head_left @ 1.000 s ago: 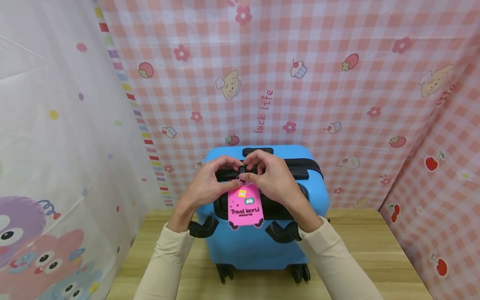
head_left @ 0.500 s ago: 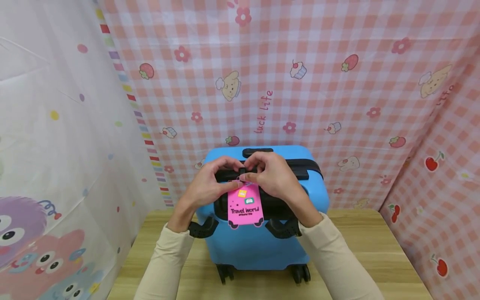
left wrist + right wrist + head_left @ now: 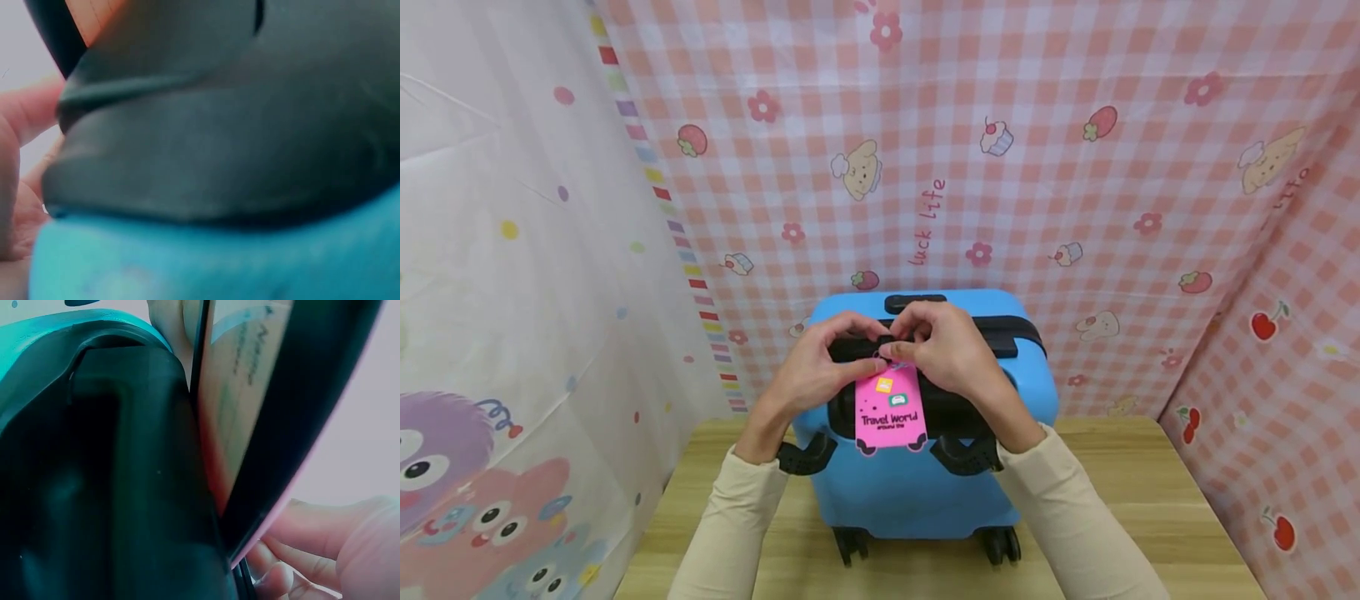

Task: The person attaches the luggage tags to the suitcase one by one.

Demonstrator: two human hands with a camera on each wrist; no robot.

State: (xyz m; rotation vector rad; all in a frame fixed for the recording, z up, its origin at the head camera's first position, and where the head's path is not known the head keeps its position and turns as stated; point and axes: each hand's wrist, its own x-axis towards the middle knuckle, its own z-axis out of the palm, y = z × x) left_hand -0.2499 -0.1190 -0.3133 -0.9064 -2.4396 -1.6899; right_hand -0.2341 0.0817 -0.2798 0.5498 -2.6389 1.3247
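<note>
Cloth (image 3: 1037, 200), pink-checked, hangs behind a wood-grained table (image 3: 1127, 500). On it stands a blue suitcase (image 3: 917, 500), a black handle (image 3: 1002, 344) across its top. The left hand (image 3: 820, 358) and the right hand (image 3: 951, 354) meet by the handle. Between them the pink tag (image 3: 891, 419) hangs in front of the suitcase. Both hands pinch the black strap (image 3: 886, 340) at its upper end; whether it circles the handle is hidden.
</note>
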